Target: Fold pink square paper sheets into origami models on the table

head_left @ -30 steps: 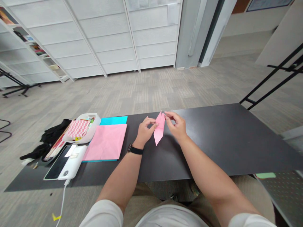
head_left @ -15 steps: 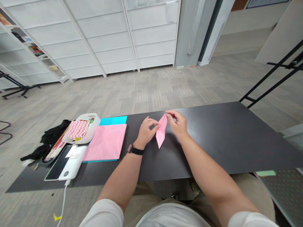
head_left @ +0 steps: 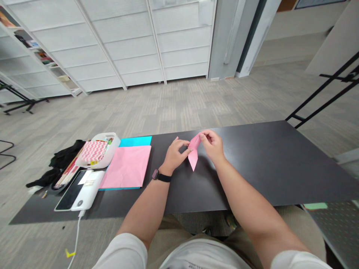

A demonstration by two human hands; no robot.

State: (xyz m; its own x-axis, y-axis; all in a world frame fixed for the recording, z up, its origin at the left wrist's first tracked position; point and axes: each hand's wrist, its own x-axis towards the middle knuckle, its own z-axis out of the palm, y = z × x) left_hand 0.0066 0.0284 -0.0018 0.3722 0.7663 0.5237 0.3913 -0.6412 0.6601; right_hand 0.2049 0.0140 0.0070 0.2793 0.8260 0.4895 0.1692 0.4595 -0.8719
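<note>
A long, pointed piece of folded pink paper [head_left: 193, 157] is held above the dark table, one tip pointing down toward me. My left hand [head_left: 176, 155], with a watch on its wrist, pinches its left edge near the middle between thumb and fingers. At the upper end, my right hand [head_left: 212, 145] is closed on the paper's far tip, so that part is mostly covered by the fingers. Left of my hands lies a stack of pink paper sheets [head_left: 129, 166], with blue sheets [head_left: 137, 141] showing beneath.
The dark table [head_left: 252, 164] extends to the right. At its left end are a white basket [head_left: 110, 151] holding small items, a phone [head_left: 70, 192], a white power bank [head_left: 88, 192] with a cable, and black cloth [head_left: 66, 155]. A black metal frame [head_left: 322, 91] stands beyond the right side.
The folded paper's upper end has swung to the right with my right hand and its lower tip has shifted slightly right. Both hands keep hold of it.
</note>
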